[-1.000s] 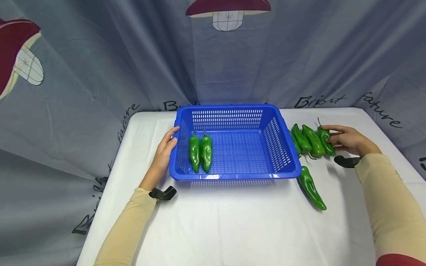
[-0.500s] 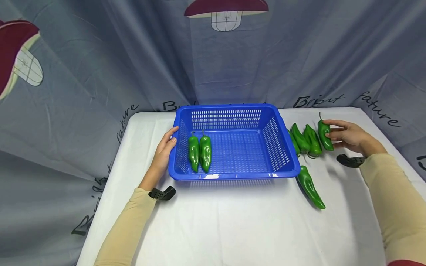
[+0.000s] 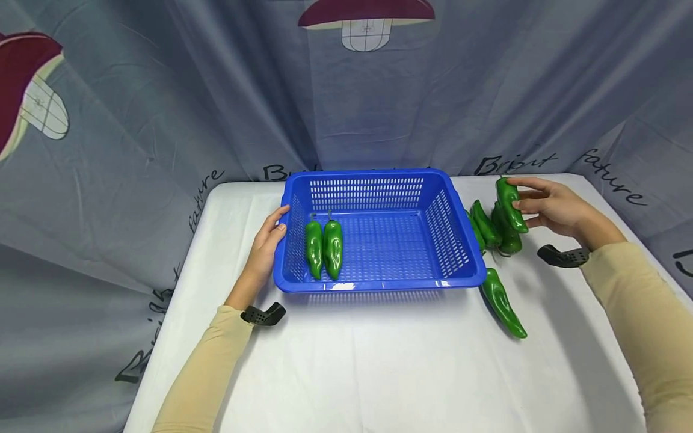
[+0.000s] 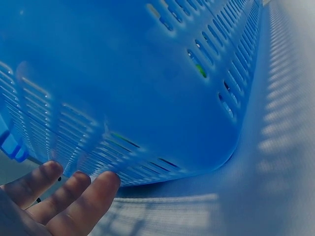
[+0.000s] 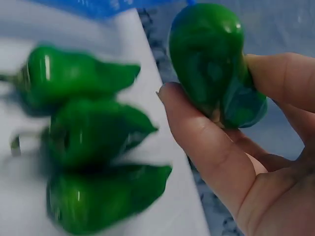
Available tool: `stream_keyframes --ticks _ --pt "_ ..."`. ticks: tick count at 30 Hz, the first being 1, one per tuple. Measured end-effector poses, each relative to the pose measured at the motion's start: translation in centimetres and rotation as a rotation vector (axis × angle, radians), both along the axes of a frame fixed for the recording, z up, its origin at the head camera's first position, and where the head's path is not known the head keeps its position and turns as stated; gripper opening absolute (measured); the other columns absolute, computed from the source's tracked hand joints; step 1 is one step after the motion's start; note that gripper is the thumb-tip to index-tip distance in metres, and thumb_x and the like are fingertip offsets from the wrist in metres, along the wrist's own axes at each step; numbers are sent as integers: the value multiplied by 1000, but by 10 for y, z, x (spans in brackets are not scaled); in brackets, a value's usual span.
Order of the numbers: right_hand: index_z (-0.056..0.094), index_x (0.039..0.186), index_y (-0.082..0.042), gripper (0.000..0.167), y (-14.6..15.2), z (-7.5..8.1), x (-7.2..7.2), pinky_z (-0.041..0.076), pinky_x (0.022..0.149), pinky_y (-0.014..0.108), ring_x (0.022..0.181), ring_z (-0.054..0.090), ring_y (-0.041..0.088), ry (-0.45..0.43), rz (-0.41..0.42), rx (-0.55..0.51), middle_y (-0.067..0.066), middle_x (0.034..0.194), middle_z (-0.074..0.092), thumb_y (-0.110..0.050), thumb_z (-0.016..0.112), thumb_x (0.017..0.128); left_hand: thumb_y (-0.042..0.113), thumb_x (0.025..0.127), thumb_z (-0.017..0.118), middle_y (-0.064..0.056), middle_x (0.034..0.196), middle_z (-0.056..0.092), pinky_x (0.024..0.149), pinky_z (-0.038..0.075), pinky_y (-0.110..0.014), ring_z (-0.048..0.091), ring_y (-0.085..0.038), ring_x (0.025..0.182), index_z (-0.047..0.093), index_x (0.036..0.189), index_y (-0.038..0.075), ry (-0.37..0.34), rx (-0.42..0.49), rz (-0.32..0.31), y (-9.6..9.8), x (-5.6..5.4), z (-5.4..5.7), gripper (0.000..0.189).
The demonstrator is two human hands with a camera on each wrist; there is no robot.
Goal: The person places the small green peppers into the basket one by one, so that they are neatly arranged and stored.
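My right hand [image 3: 565,210] pinches a green pepper [image 3: 509,204] between thumb and fingers, raised over the peppers on the right side of the table. In the right wrist view this pepper [image 5: 206,59] shows its rounded end, with several others lying in a row below it. A blue perforated basket [image 3: 373,285] stands in the middle, and two green peppers lie side by side at its left end, one of them the outer pepper [image 3: 314,249]. At the basket's left rim rests my left hand [image 3: 265,249], its fingertips [image 4: 106,184] against the slotted outer wall.
Beside the basket's right wall lie several green peppers, among them a leaning pepper [image 3: 485,225]. A separate pepper [image 3: 502,304] sits nearer the front. All stand on a white tablecloth [image 3: 346,361], with a grey-blue curtain [image 3: 373,114] behind.
The right hand has lifted the rightmost pepper off the table and carried it up and left, above the neighbouring pepper. The left hand and basket stay in place.
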State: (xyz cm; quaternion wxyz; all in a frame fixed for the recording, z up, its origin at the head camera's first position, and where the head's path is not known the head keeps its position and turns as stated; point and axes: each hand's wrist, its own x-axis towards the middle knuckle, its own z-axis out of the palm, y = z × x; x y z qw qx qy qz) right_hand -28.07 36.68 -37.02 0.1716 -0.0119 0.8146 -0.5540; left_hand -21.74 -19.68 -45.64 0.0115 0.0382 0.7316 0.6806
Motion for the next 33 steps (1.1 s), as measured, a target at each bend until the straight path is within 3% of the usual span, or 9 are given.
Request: stream_keyframes --ticks 11,17,23,33 --pt "37 154 -28 55 -64 38 12 60 70 27 90 67 1 80 55 43 -20 120 54 -11 55 105 23 110 33 -11 159 38 101 44 -33 48 -25 128 35 159 21 -8 -1 -1 1 2 2 49" --pt "30 160 -22 61 -107 48 19 59 66 25 85 68 3 76 58 -19 -7 130 53 -7 53 105 22 110 33 -11 161 37 105 42 -36 47 -27 131 35 159 20 -6 1 1 1 1 3 49" --pt "25 162 -18 64 -143 48 25 61 70 29 90 68 6 20 112 -69 17 149 37 -5 51 105 21 110 33 -11 163 35 110 39 -40 46 -29 134 35 158 18 7 -6 8 1 0 1 49" --pt "18 165 -18 75 -180 29 26 64 74 41 102 64 21 -32 260 -15 30 160 24 3 52 101 20 109 34 -17 158 40 95 46 -22 49 -28 127 36 158 16 21 25 0 1 -1 0 49"
